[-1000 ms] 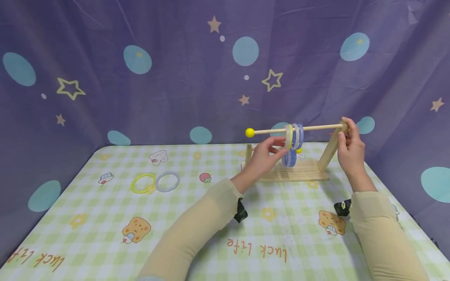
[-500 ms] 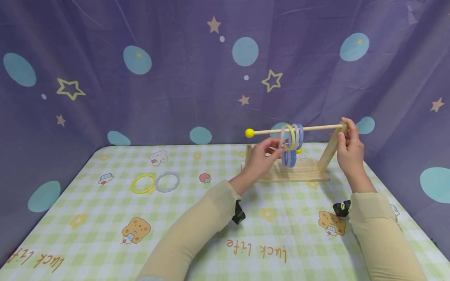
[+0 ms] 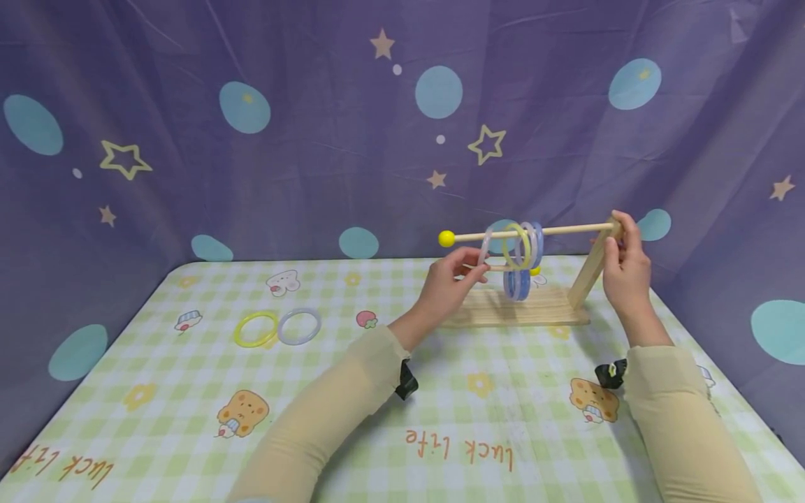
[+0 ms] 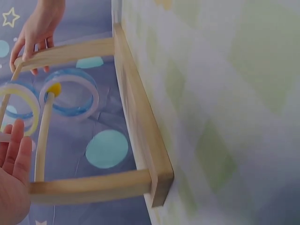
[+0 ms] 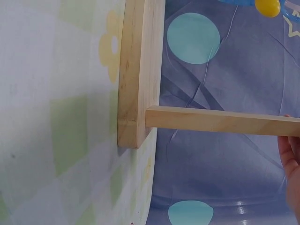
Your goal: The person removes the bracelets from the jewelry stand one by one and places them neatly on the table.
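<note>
Risk sits mostly with the pale ring [image 3: 485,246] that the left hand [image 3: 448,286] pinches by its lower edge while it hangs on the upper dowel [image 3: 534,230]: if the ring is tilted or dragged crookedly along the rod, I judge that it could bind and jerk the whole wooden stand [image 3: 522,307], or knock the yellow ring [image 3: 517,246] and the pale and blue rings just right of it into swinging. A pull toward the left, free end could also snag on the yellow ball [image 3: 446,238] that caps the dowel, since the ring must clear it squarely. The right hand [image 3: 624,269] grasps the top of the slanted right post [image 3: 591,269], fingers curled round it where the dowel joins, and that hold looks to be all that keeps the light stand from sliding on the checked tablecloth [image 3: 189,391]; a loosened grip there would let it tip or skid. The dowel's long axis runs left to right across the far right part of the table, nearly level, its ball end pointing left. The pinched ring hangs roughly crosswise to it, face turned slightly toward the viewer. Well apart, on the near left of the cloth, a yellow loose ring [image 3: 256,327] and a grey loose ring [image 3: 300,325] lie flat, side by side.
</note>
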`<state>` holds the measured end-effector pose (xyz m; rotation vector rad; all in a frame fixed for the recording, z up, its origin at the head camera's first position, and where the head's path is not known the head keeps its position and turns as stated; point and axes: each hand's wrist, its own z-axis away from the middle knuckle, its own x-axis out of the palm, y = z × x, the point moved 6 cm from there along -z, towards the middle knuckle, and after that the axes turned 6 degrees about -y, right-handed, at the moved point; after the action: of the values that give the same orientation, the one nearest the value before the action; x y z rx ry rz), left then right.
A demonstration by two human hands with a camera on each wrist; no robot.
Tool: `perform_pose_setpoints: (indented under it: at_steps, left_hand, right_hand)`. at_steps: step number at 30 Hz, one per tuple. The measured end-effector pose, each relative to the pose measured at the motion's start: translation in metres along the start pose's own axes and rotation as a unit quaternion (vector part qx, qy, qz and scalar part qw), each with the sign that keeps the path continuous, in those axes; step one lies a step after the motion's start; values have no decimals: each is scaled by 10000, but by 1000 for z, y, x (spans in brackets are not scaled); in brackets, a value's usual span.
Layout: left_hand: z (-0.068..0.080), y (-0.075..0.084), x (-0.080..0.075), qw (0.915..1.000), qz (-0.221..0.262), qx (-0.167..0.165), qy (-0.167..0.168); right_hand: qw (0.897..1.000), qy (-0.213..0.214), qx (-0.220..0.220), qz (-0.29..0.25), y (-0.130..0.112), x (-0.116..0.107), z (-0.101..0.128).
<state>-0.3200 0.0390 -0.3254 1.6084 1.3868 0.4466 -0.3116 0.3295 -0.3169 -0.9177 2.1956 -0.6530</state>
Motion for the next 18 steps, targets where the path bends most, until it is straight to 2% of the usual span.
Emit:
perform_pose_setpoints:
  at_steps: [8,18]
  left_hand:
    - [7,0,-19,9997,61,210,52]
    - [13,-6,-38,9996,147,87,226]
  right_hand:
    - [10000,7,26,63,-1,1,1]
    - [10000,41,8,80,-2,1,1]
